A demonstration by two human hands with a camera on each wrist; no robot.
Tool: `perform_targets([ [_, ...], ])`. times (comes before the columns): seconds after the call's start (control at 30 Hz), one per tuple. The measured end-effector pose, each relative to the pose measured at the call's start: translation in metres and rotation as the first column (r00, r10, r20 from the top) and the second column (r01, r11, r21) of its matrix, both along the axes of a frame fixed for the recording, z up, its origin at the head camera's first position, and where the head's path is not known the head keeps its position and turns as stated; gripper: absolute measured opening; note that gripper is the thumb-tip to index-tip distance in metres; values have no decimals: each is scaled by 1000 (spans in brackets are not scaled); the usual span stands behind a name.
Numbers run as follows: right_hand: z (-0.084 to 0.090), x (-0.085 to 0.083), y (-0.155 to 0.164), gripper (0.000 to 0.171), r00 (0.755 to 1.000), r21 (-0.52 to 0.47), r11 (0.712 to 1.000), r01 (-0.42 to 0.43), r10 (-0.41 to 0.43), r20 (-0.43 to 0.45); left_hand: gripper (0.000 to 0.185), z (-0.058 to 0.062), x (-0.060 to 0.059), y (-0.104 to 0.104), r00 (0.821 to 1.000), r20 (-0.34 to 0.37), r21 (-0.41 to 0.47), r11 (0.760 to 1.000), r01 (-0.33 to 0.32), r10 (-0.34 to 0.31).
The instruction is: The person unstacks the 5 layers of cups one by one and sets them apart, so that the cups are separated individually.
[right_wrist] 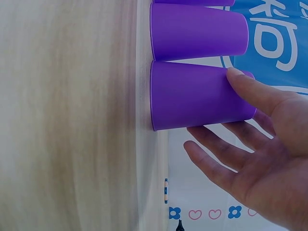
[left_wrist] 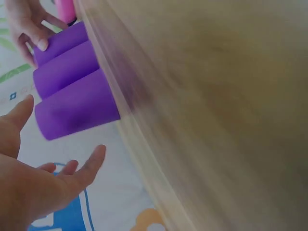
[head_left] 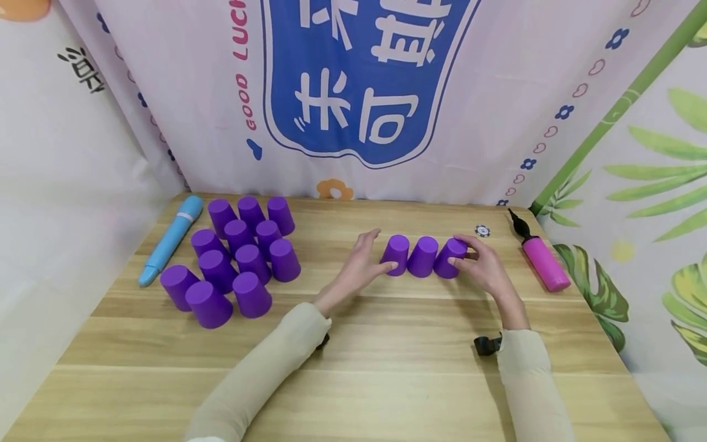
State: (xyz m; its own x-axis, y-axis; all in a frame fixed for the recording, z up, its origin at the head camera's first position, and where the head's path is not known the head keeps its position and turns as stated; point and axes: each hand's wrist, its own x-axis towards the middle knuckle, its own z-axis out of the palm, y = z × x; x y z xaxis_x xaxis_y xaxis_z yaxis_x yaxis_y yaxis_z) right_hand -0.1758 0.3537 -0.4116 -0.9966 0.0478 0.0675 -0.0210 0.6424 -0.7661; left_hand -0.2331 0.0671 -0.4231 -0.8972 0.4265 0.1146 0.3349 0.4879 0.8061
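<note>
Scene: we look down on a wooden tabletop [head_left: 386, 344] where three purple cups stand upside down in a short row, touching side by side.
Left hand: our left hand [head_left: 361, 261] lies open at the row's left end, its thumb touching the left cup [head_left: 396, 254] low on its side; nothing is clasped.
Right hand: our right hand [head_left: 483, 267] sits at the row's right end, thumb and fingers laid on the right cup [head_left: 452, 258]; the right wrist view shows the fingers straight against its wall, so this grip is released rather than closed round it.
Middle cup: the middle cup [head_left: 423, 256] stands between the two, untouched by either hand.
Key relation: the row runs left to right between our hands, each cup's long axis upright, rim down; the left cup lies just right of the left hand, the right cup just left of the right hand, so each hand is nearest its own end.
Cup group: a cluster of purple cups [head_left: 234, 261] stands well apart to the left, all upside down.
Other things: a blue pump [head_left: 171, 238] lies beyond that cluster at the far left; a pink pump [head_left: 542, 261] lies near the right hand; a small round token [head_left: 483, 231] rests behind the row.
In the way: nothing stands between either hand and its cup.
</note>
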Motion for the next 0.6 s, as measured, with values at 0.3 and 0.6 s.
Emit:
perform_targets([
  [0.3,0,-1,1,61,1000,-13,1000,-2,2,1,63,2,-9,23,1000,15,-12,1000,8,-8],
  [0.6,1,-2,0,61,1000,-12,1000,-2,2,7,57,1,-9,32,999,-38,-68,998,-19,17],
])
